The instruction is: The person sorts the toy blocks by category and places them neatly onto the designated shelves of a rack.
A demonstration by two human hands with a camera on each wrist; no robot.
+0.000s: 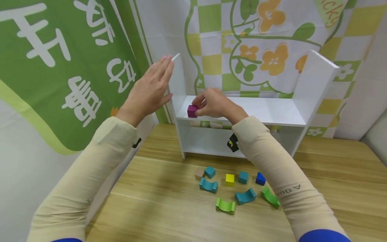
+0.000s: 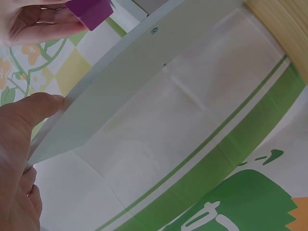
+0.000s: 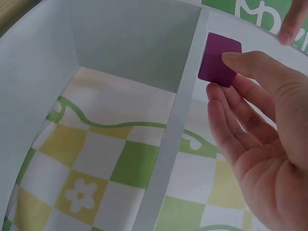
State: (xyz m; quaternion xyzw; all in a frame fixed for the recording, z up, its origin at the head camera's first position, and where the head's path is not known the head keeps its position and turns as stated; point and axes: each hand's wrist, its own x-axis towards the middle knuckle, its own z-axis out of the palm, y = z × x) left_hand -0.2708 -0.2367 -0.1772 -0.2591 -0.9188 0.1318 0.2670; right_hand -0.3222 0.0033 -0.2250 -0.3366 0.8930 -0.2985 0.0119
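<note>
A checked, flowered cloth (image 1: 169, 30) hangs behind, a green banner with white characters (image 1: 69, 20) drops at the left, and here below is the wood-grain tabletop (image 1: 157, 208). On it, a white shelf unit, and at the left end of its upper shelf board (image 1: 263, 109), by the front edge, there's the purple cube (image 1: 192, 111)! Plain and solid, flat-faced, crisp-cornered; whether it touches the board, I can't tell. The right hand (image 1: 216, 102) has it pinched, thumb on one face, fingers beneath. And the left hand (image 1: 151, 85): fingers straight and together, laid along the left side panel (image 1: 179, 80), thumb at its front edge. That panel stands just beside the cube; the board runs on rightward, past the hand, to the right side panel (image 1: 314, 84). Down front, a yellow cube (image 1: 229, 179), a blue cube (image 1: 260, 178), teal curved blocks (image 1: 245, 196) and green curved blocks (image 1: 225, 205) sit scattered.
</note>
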